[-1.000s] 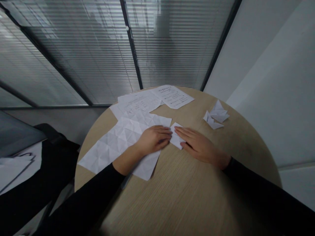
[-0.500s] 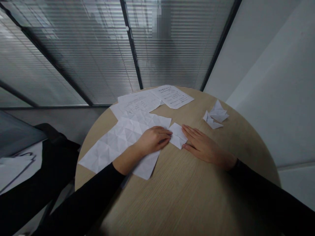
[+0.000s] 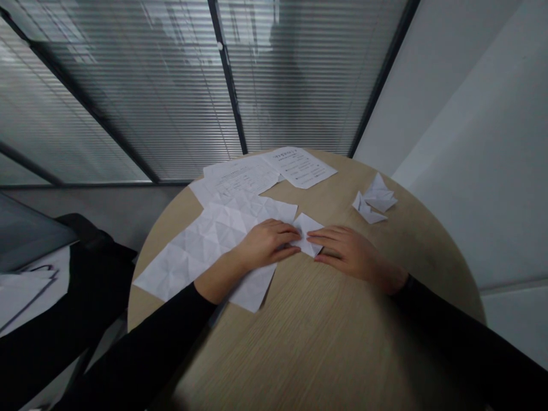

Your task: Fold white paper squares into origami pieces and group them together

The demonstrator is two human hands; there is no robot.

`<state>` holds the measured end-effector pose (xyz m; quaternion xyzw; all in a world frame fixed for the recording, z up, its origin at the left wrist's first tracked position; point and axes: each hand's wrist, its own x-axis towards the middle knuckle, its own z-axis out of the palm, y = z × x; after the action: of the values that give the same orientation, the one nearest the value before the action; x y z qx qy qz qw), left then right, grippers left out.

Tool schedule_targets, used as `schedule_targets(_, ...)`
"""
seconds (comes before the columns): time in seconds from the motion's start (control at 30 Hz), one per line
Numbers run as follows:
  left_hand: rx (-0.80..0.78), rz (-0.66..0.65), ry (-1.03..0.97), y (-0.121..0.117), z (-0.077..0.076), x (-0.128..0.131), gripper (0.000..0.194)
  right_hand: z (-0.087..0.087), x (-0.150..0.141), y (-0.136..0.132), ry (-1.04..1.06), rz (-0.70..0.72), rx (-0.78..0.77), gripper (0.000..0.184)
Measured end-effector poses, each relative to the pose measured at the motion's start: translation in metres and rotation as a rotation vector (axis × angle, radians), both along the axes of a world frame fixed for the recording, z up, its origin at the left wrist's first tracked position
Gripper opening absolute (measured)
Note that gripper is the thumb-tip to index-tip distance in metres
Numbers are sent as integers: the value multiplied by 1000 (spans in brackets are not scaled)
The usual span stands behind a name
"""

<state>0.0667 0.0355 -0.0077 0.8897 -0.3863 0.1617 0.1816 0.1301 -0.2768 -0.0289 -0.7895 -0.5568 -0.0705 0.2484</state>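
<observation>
A small piece of folded white paper (image 3: 305, 224) lies on the round wooden table, between my two hands. My left hand (image 3: 270, 242) rests over its left corner, fingers bent and pressed together on it. From the other side, my right hand (image 3: 345, 249) reaches over the paper's right part. Its fingertips touch the top near the middle, while the thumb lies apart by the lower right edge. Under my left hand and wrist spreads a large white sheet (image 3: 201, 240) with a grid of creases. The fingers cover part of the small paper.
Printed sheets (image 3: 299, 168) lie at the table's far edge. Several folded paper shapes (image 3: 370, 201) sit at the right on the wooden tabletop (image 3: 308, 331). To the left is a dark chair (image 3: 85, 234) with papers (image 3: 38, 291) nearby. Blinds (image 3: 184, 108) hang behind glass.
My right hand has moved left, from lying flat at the paper's right edge to bent fingers near its middle. My left hand has stayed almost in place.
</observation>
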Motion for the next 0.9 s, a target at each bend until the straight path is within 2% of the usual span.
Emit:
schedule_targets(0.2, 25, 16, -12, -3, 1, 0, 36, -1, 2, 2, 82, -5, 87, 32)
schedule_targets(0.4, -96, -17, 55, -2, 0, -1, 27, -6, 7, 2, 155, 2, 136, 30)
schedule_targets(0.57, -124, 23, 76, -2, 0, 0, 24, -2, 5, 2, 193, -3, 180, 27)
schedule_targets(0.77, -165, 29, 118, -1, -1, -1, 26, 2, -2, -1, 172, -41, 174, 34)
schedule_targets(0.9, -198, 92, 146, -3, -2, -2, 22, -5, -5, 3, 198, -176, 223, 44)
